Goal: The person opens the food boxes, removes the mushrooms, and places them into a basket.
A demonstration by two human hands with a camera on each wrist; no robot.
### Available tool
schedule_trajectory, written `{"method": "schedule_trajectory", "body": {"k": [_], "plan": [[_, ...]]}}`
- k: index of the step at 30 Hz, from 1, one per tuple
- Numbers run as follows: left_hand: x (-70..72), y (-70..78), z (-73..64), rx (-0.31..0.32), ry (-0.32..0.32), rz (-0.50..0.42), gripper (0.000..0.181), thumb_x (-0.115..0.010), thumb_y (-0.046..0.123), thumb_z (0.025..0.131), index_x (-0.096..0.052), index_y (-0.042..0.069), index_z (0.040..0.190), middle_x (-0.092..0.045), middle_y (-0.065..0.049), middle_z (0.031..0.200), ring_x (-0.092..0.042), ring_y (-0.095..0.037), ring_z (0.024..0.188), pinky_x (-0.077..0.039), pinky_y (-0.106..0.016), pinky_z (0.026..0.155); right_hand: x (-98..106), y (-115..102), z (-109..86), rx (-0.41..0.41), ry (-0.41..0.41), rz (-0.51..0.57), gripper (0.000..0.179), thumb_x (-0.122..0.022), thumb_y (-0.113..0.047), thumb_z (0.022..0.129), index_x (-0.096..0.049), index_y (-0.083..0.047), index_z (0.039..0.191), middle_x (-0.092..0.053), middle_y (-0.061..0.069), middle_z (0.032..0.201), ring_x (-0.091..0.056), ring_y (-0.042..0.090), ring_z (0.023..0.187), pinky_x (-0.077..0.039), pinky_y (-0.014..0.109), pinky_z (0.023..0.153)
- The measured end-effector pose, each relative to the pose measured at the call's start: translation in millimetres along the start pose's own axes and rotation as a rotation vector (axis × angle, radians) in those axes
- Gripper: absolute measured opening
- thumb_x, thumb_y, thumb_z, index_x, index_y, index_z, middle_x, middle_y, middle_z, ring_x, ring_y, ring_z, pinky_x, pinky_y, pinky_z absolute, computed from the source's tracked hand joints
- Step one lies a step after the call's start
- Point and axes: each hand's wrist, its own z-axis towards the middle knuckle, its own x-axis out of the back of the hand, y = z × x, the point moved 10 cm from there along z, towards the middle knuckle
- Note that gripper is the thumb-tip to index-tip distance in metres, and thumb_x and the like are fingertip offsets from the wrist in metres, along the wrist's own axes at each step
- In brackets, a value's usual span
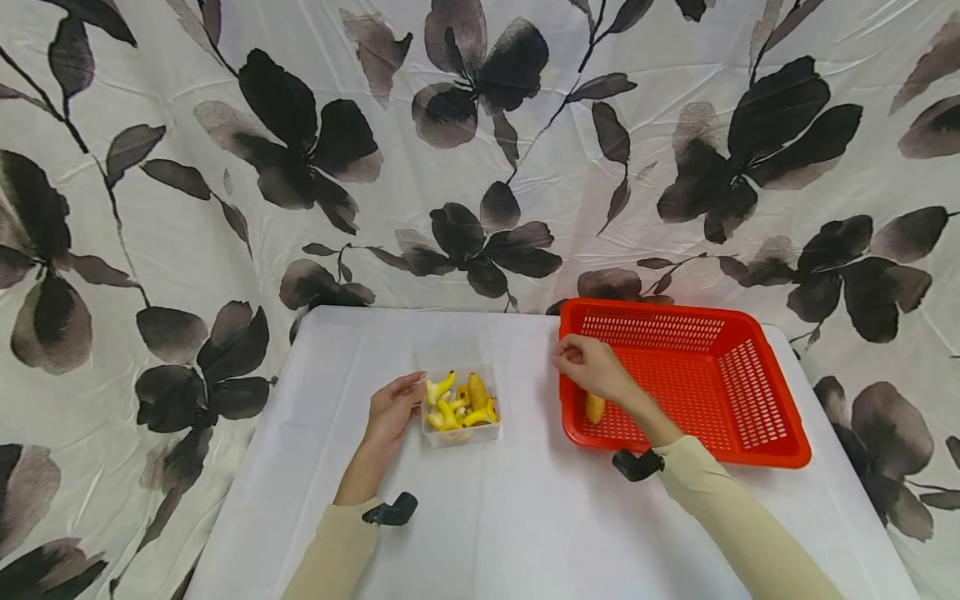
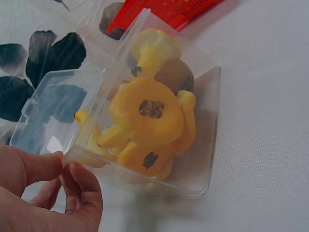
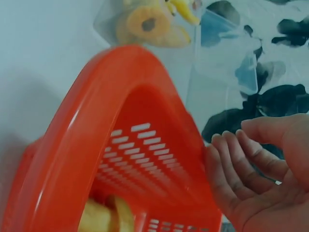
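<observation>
A small clear plastic box (image 1: 461, 433) stands on the table, filled with several yellow banana-shaped pieces (image 2: 147, 113). Some show rounded ends with dark patches. My left hand (image 1: 393, 410) pinches the box's near-left corner between thumb and fingers, seen closely in the left wrist view. Over the left rim of a red plastic basket (image 1: 757, 392) hovers my right hand (image 1: 596, 367), fingers loosely bent and nothing visible between them. Inside the basket, partly hidden by the right forearm, lies a yellow banana-shaped piece (image 1: 595, 408).
A transparent lid (image 3: 227, 58) is hinged back behind the box. Both containers stand on a white-covered table (image 1: 510, 517). A flower-printed cloth (image 1: 480, 167) hangs behind the table's far edge. The basket has raised, slotted walls.
</observation>
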Motion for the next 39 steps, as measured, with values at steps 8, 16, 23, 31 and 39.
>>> {"method": "schedule_trajectory", "body": {"k": [8,16,23,31,39], "plan": [[-0.2,1.9,-0.4,-0.002,0.004,-0.014,0.037,-0.066,0.007,0.100,-0.063,-0.002,0.136,-0.062,-0.003,0.103,-0.054,-0.012,0.079,-0.048,-0.020,0.066,-23,-25,8.9,0.083,-0.014,0.033,0.015,-0.071,-0.009,0.097,-0.069,0.001,0.107,-0.071,0.012,0.101,-0.066,0.027,0.094,-0.058,0.042,0.088],[-0.1,0.1,-0.1,-0.009,0.012,-0.012,0.037,-0.067,0.008,0.100,-0.064,-0.002,0.135,-0.064,-0.007,0.105,-0.055,-0.013,0.079,-0.049,-0.020,0.065,-58,-38,19.4,0.148,-0.104,0.098,0.020,-0.072,-0.009,0.096,-0.068,0.004,0.111,-0.071,0.011,0.102,-0.066,0.025,0.094,-0.057,0.043,0.093],[0.7,-0.4,0.2,-0.006,0.017,-0.011,0.035,-0.067,0.008,0.100,-0.065,-0.001,0.134,-0.065,-0.009,0.108,-0.056,-0.013,0.078,-0.047,-0.018,0.063,-87,-52,21.9,0.224,-0.207,0.095,0.021,-0.074,-0.003,0.093,-0.067,0.005,0.111,-0.069,0.015,0.103,-0.064,0.025,0.095,-0.057,0.042,0.092],[-1.9,0.4,-2.2,0.008,0.004,-0.015,0.039,-0.067,0.009,0.100,-0.062,-0.001,0.138,-0.066,-0.009,0.113,-0.056,-0.012,0.082,-0.048,-0.019,0.064,-116,-62,18.5,0.281,-0.351,0.072,0.024,-0.073,-0.002,0.094,-0.065,0.009,0.115,-0.069,0.021,0.108,-0.063,0.025,0.097,-0.056,0.038,0.093],[0.8,-1.4,0.1,0.009,0.022,0.003,0.035,-0.067,0.010,0.101,-0.065,0.001,0.135,-0.065,-0.010,0.112,-0.057,-0.013,0.082,-0.048,-0.019,0.065,-144,-69,16.5,0.304,-0.493,-0.070,0.018,-0.075,0.005,0.090,-0.068,0.005,0.107,-0.069,0.016,0.106,-0.061,0.027,0.096,-0.054,0.029,0.091]]}}
